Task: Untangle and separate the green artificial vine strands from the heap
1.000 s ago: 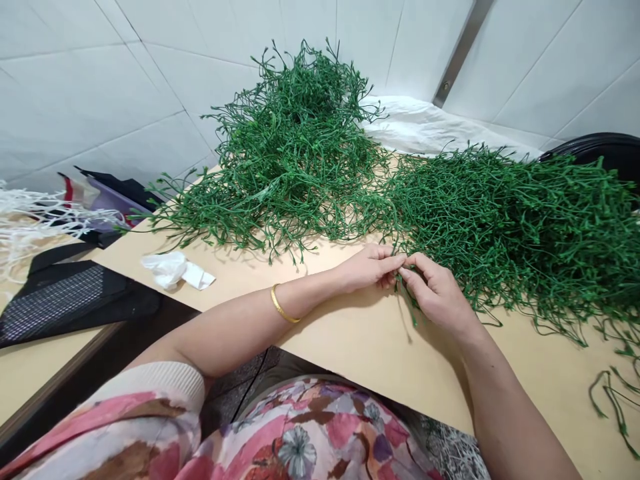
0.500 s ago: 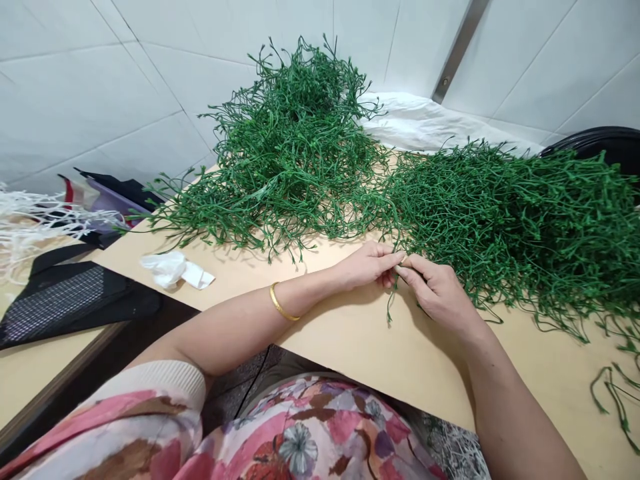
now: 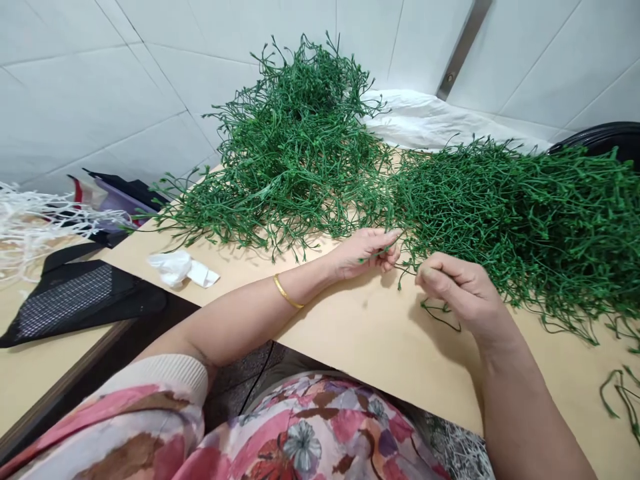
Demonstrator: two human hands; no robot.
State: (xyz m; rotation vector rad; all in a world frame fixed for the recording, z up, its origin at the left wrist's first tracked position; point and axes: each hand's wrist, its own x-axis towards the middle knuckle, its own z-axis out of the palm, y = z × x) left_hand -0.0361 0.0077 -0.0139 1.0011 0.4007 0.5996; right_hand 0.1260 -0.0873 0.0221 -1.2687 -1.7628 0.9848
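Note:
My left hand, a gold bangle on its wrist, pinches a thin green cord between thumb and forefinger. To its right, a little apart, my right hand is closed on another green cord, whose dark loop hangs below the fingers. A thin strand end shows in the gap between the hands. Just beyond the hands lies a large tangled heap of green cords with small knotted ends. A second, taller heap rises at the back left.
The heaps lie on a pale tabletop. A crumpled white tissue is on its left part. Black mesh fabric and white cords lie on another surface at left. White sheeting lies against the tiled wall. Loose green cords lie far right.
My hands were together at one green cord and have moved apart, the right one rightward. A cord loop now hangs under my right hand. The view has shifted slightly.

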